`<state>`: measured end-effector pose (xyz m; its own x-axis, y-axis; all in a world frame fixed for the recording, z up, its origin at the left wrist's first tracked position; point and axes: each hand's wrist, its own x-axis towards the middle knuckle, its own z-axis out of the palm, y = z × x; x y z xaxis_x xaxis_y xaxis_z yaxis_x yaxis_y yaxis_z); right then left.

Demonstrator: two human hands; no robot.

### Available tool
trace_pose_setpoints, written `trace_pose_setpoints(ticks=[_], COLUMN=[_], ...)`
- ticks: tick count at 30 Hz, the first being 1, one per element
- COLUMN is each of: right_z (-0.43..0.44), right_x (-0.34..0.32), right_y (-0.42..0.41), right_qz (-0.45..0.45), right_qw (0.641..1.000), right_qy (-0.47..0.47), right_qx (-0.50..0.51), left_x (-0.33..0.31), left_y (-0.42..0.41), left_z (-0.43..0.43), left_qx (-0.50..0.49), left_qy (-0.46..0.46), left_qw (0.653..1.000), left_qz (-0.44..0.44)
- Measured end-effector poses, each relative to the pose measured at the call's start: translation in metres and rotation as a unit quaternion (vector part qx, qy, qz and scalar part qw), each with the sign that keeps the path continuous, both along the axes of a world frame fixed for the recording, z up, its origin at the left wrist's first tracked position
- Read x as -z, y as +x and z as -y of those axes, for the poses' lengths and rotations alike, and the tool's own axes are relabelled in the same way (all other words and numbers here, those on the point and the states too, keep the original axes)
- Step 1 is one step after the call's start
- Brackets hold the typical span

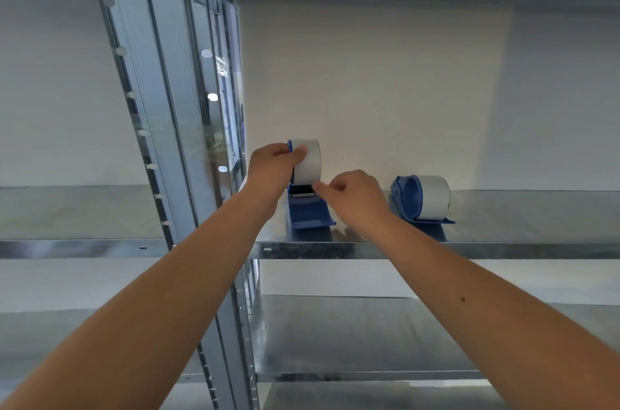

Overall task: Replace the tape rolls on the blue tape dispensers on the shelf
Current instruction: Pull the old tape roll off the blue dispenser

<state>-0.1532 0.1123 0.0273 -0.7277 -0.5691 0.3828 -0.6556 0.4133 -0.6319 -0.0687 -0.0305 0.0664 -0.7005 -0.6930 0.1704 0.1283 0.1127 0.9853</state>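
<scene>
Backdrop: pale plain wall (369, 91) behind open metal shelving.
Frame: grey galvanised steel upright (161, 74) with slotted holes, standing left of the work.
Shelf: shiny galvanised steel shelf (520, 218), carrying both dispensers, with one steel board above it and another below.
Near dispenser: blue plastic tape dispenser (310, 213) on the shelf close to the upright, its front end towards the camera.
Far dispenser: second blue plastic tape dispenser (407, 198), apart to the right on the same shelf, seen side-on and untouched, loaded with its own white roll (434, 196).
Roll: white tape roll (308, 161), upright on top of the near dispenser.
Left grip: the bare left grip (273, 168) curls over the roll's top, thumb on its white face.
Right grip: the bare right grip (355, 198) has its fingers curled, thumb and forefinger pinched together at the roll's lower edge, just above the dispenser's dark slot. Whether tape lies between them is too small to tell.
</scene>
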Motion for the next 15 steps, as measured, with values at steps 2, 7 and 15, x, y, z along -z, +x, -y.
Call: trace_pose_setpoints(ticks=[2,7,15], right_z=[0.004,0.018,0.019], right_x=[-0.011,-0.034,-0.031], right_y=[-0.003,-0.001,-0.004], right_qz=[0.038,0.232,0.247], right_qw=[0.996,0.956,0.945], right_qy=[-0.065,-0.179,-0.211], right_qx=[0.037,-0.027,-0.044], left_x=[0.001,0.004,0.001], left_y=[-0.002,-0.005,-0.009], left_z=[0.000,0.003,0.002], left_qx=[0.005,0.017,-0.034], left_qy=[0.009,0.019,0.044], left_qw=[1.000,0.999,0.998], left_qz=[-0.006,-0.027,-0.024])
